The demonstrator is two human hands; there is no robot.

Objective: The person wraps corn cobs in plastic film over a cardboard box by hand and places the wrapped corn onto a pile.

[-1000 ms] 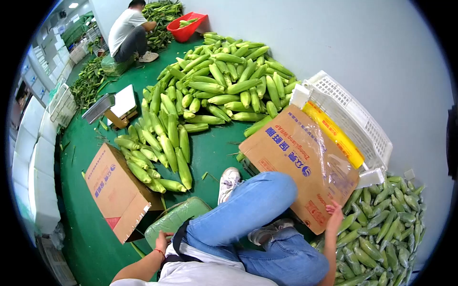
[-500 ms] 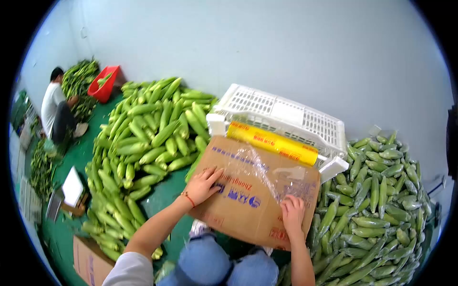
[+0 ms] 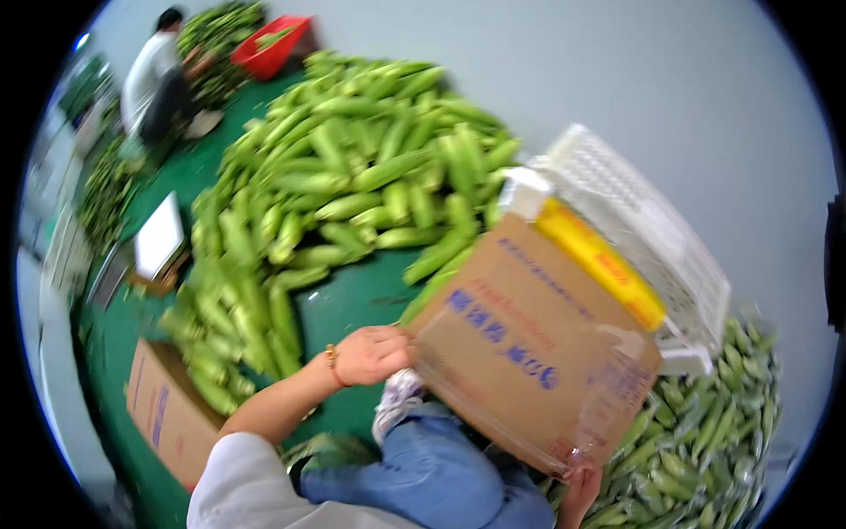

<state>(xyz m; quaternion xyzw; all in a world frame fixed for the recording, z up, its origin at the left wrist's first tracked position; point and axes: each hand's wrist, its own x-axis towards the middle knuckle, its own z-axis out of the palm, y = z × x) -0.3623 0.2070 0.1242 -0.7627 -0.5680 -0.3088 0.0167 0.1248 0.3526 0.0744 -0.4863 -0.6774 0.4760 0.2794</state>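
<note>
A brown cardboard box (image 3: 538, 331) with blue and red print lies tilted in front of my knees. Glossy clear plastic film (image 3: 480, 404) covers its surface and reaches the near edge. My left hand (image 3: 377, 354), wearing a red cord bracelet, is closed at the box's left corner and appears to pinch the film's edge. At the near right corner my right hand (image 3: 582, 488) is partly cut off by the frame, fingers pinched on gathered film. Along the far edge of the box sits a yellow film roll (image 3: 604, 263), against a white plastic crate (image 3: 639, 207).
Unwrapped corn (image 3: 379, 167) is heaped on the green floor (image 3: 348, 304) to the left. Film-wrapped corn (image 3: 705, 432) is piled at the right. An open carton (image 3: 172, 414), a white-topped scale (image 3: 160, 238), a red basket (image 3: 273, 48) and a seated person (image 3: 159, 84) are farther left.
Both hands have moved from the top of the box to its near corners, drawing the film toward me. My view has turned, so the scene appears rotated and shifted.
</note>
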